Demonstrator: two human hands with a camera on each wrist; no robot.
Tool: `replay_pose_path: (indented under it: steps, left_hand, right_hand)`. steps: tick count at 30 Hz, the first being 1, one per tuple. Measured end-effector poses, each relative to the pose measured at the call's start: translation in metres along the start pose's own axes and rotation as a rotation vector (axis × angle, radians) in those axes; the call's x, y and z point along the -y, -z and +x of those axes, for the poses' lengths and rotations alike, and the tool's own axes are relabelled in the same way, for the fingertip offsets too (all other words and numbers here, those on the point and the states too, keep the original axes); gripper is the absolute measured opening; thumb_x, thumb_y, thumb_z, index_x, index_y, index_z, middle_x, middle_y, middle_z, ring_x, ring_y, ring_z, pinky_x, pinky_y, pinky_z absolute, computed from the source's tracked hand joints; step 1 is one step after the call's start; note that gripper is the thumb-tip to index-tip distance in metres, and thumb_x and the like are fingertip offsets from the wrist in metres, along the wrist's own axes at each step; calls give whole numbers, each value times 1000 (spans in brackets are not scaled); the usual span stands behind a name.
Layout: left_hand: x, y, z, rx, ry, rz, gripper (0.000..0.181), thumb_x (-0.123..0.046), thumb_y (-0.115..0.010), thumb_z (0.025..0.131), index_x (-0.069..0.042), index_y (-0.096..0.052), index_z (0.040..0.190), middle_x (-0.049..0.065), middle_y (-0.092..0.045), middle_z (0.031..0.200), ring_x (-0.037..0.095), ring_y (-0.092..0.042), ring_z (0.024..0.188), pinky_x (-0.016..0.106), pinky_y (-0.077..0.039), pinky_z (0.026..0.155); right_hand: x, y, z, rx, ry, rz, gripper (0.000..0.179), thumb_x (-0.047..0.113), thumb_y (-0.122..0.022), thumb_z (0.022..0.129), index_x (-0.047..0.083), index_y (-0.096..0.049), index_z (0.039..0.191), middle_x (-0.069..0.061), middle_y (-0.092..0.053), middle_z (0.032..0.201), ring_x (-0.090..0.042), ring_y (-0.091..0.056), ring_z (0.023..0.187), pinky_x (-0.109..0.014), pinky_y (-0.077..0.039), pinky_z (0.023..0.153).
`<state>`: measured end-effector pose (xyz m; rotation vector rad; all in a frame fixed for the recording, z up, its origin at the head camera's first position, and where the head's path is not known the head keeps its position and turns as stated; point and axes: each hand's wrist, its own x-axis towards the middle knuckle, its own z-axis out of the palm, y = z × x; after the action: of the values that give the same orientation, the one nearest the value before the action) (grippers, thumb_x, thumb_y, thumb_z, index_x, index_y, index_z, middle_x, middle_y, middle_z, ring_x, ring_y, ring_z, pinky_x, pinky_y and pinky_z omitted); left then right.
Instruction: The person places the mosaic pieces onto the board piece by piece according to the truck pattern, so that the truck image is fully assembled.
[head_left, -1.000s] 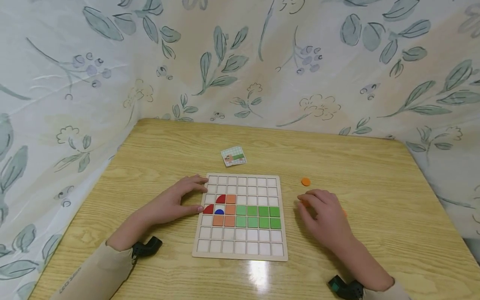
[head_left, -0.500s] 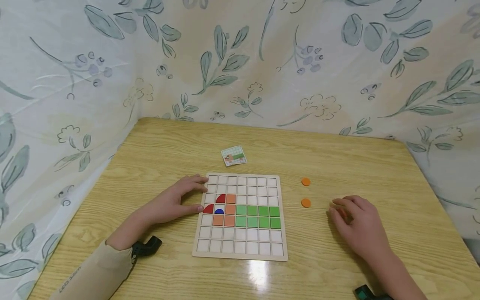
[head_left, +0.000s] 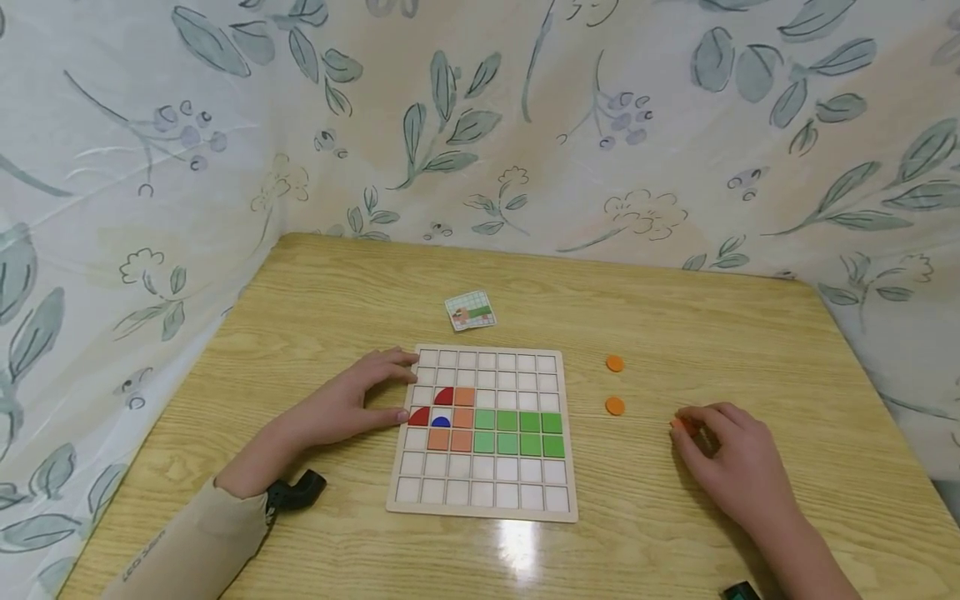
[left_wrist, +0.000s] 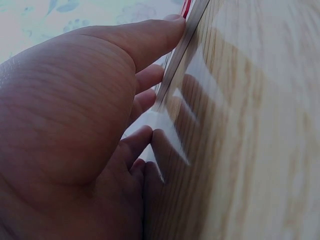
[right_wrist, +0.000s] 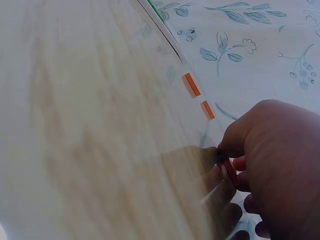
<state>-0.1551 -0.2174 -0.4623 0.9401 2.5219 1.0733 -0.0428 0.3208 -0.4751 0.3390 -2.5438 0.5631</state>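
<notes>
My right hand (head_left: pixel 735 458) pinches an orange piece (head_left: pixel 681 425) between thumb and fingers, low over the table on the right. The fingers hide much of it, so its full shape cannot be told. In the right wrist view that piece (right_wrist: pixel 230 171) lies tilted on edge between thumb and fingers. A wooden grid board (head_left: pixel 480 514) lies flat, bearing red quarter rounds (head_left: pixel 445 397), a blue half round (head_left: pixel 440 422), salmon squares (head_left: pixel 462 418) and green squares (head_left: pixel 529 434). Against its left edge rests my left hand (head_left: pixel 345 404), fingers extended and thumb (left_wrist: pixel 150 40) touching the frame.
Two orange discs (head_left: pixel 615 363) lie on the table right of the board, one nearer than the other. Behind the board is a small card (head_left: pixel 471 311) with a grid picture. Patterned cloth (head_left: pixel 525 125) hangs along the table's back edge.
My right hand has moved rightward from the nearer disc, leaving it in plain view. Its fingers have come together on another orange piece further right. The left hand stays at the board.
</notes>
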Motion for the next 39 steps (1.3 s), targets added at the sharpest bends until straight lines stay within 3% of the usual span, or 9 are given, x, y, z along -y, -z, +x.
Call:
replay_pose_path:
  steps: [6,17,24,34,39]
  left_hand:
    - [-1,1,0,0,-1,-10,47,-38,-83,100,-24,-68,142,-4,-43,171,30,-26,164,63,-24,129]
    - [-1,0,0,-3,2,-12,47,-35,-84,100,-22,-68,142,-3,-43,171,31,-26,164,62,-24,129]
    - [-2,1,0,2,8,-16,47,-34,-84,100,-21,-68,142,-2,-42,171,31,-26,164,63,-23,129]
    - [-3,-1,1,10,10,-17,48,-36,-83,100,-22,-68,143,-3,-42,171,30,-26,164,61,-24,129]
    - [-3,-1,0,1,12,-14,47,-35,-84,100,-22,-68,142,-4,-42,171,29,-26,164,61,-24,129]
  right_hand:
    - [3,-3,3,-10,37,-13,21,2,-92,80,8,-82,97,2,-73,88,-17,-62,75,-21,-44,71]
    - [17,-17,9,-58,92,92,21,1,-89,82,3,-81,101,-4,-73,97,-24,-64,94,-33,-46,84]
    - [34,-30,13,-4,187,133,14,10,-82,88,4,-81,101,-2,-73,96,-24,-66,88,-36,-46,87]
    - [59,-50,18,-117,325,221,32,32,-66,106,4,-81,100,-3,-74,98,-26,-66,88,-36,-46,86]
    - [72,-57,22,-128,360,278,31,30,-66,108,4,-81,102,-2,-73,97,-25,-64,87,-34,-47,86]
